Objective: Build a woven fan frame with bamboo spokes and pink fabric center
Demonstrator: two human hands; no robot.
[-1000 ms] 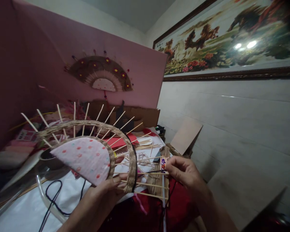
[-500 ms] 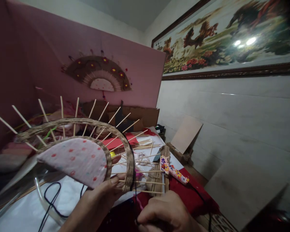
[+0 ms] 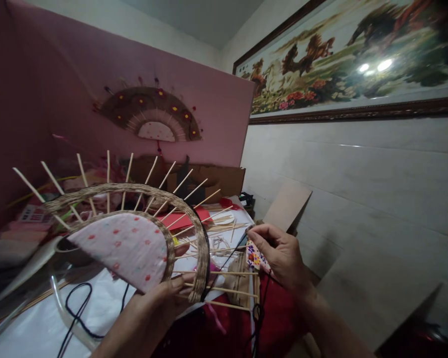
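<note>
My left hand (image 3: pixel 160 303) is closed on the lower right end of a fan-shaped weaving (image 3: pixel 125 246), its thumb by the edge. A half-round panel of pale cloth with red prints forms the middle. Thin wooden sticks radiate outward through two bands of woven brown twine (image 3: pixel 200 248). Black cord (image 3: pixel 229 256) edges the outer band at the right and runs taut up to my right hand (image 3: pixel 278 248). Thumb and forefinger of that hand pinch the cord, beyond the stick tips. A loose tail of it hangs beneath. The right hand partly covers a flower-patterned cloth piece (image 3: pixel 256 256).
A finished-looking woven fan (image 3: pixel 157 112) hangs on the pink board behind. Loose sticks (image 3: pixel 224 226), red paper (image 3: pixel 182 219) and cardboard (image 3: pixel 239 283) lie on the table. Black cord (image 3: pixel 76 313) loops over white plastic at left. A framed horse picture (image 3: pixel 351 59) hangs on the right wall.
My right hand has risen and moved right from below the weaving, drawing the black cord out with it. The weaving has shifted slightly right in my left hand.
</note>
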